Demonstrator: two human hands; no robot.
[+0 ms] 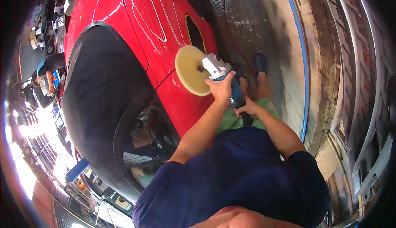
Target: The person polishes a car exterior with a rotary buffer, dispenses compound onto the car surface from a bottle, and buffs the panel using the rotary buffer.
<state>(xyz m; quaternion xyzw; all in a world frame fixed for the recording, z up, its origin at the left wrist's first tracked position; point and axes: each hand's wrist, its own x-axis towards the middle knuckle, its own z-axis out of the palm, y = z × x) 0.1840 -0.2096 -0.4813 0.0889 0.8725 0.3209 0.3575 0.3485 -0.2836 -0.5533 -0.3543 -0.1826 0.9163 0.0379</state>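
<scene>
Red paint covers the side of a car, and white lines loop along it above a polisher. The polisher lies between the person and the car, its yellow pad turned to the red side just beside an opening edged in yellow. Whether the whole face of the pad touches the paint, I cannot tell.

Both hands are clamped on the polisher, close together: the left hand grips the body just behind the grey metal head, and the right hand wraps the rear end, nearer the green shorts.

A black top and a glossy window lie left of the red side. To the right, a blue hose runs along a stained ledge, with metal bars beyond. A dark shoe stands on the wet floor. Across the car, another person bends forward.
</scene>
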